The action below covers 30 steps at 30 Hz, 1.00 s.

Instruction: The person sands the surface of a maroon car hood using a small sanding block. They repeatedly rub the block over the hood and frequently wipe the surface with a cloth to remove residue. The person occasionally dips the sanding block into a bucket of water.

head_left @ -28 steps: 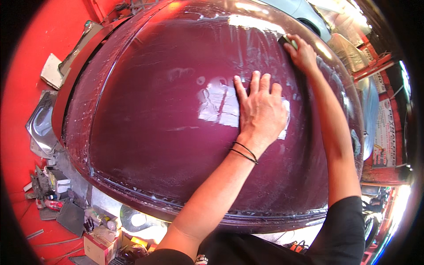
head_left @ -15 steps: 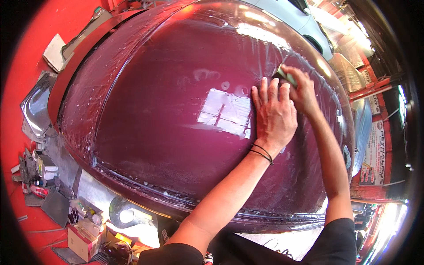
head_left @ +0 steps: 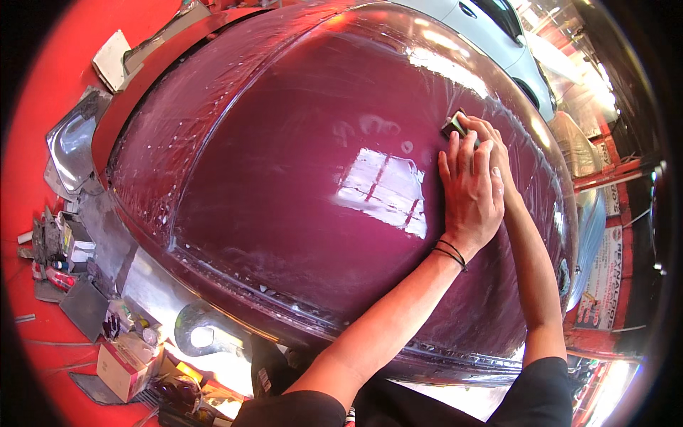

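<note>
Right hand (head_left: 492, 146) pinches a small dark rectangular squeegee block (head_left: 454, 126) at its upper edge, fingers curled tight round it, block pressed onto the glossy maroon curved car hood (head_left: 284, 178) under clear wet plastic film (head_left: 178, 135). Left hand (head_left: 468, 191) lies flat just below and left of the block, fingers spread and laid partly over the right hand, palm on the film, holding nothing; thin black bands (head_left: 449, 252) sit at its wrist. Left of the grip, a bright window reflection and pale smears on the hood. Above and right of the grip, a white car (head_left: 498, 43), well apart. Far down-left of the grip, past the hood's edge, a grey headlight housing (head_left: 71, 142), cardboard boxes (head_left: 117, 366) and cluttered small tools on the red floor (head_left: 43, 85).
</note>
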Tool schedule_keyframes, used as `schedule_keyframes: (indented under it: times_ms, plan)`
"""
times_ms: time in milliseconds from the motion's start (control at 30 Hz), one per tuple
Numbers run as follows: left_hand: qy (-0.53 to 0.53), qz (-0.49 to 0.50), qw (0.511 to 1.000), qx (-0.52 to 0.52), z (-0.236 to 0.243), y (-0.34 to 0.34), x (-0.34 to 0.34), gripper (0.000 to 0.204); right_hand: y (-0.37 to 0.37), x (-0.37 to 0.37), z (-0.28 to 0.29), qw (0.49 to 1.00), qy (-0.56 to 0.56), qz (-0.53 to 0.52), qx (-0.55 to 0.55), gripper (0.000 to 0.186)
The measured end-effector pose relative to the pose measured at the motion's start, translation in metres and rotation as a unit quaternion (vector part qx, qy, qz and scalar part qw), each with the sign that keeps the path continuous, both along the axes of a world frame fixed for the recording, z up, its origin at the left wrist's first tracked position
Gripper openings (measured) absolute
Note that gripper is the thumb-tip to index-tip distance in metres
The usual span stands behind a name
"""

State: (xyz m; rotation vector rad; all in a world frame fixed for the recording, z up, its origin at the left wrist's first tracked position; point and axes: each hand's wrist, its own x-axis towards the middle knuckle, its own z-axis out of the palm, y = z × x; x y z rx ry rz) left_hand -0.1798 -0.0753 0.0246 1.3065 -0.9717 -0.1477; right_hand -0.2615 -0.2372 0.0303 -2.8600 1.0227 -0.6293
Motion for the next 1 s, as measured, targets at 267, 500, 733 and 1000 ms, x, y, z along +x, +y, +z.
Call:
schedule_keyframes:
  times_ms: [267, 500, 733, 1000]
  plan:
    - [0.014, -0.004, 1.000, 0.019, -0.006, -0.001, -0.007, 0.055, -0.188, 0.088, -0.021, 0.998, -0.056, 0.000, -0.041, 0.048]
    - [0.052, 0.032, 0.998, -0.001, -0.003, -0.004, 0.012, 0.052, -0.110, 0.097, -0.014, 0.998, -0.054, 0.015, -0.016, 0.047]
    - [0.011, 0.041, 0.999, 0.030, -0.008, -0.008, 0.010, 0.055, -0.092, 0.086, -0.010, 0.998, -0.028, 0.031, 0.040, 0.048]
    - [-0.061, 0.080, 0.995, 0.012, -0.018, -0.020, 0.017, 0.050, -0.102, 0.101, -0.027, 0.998, -0.022, -0.054, -0.022, 0.051]
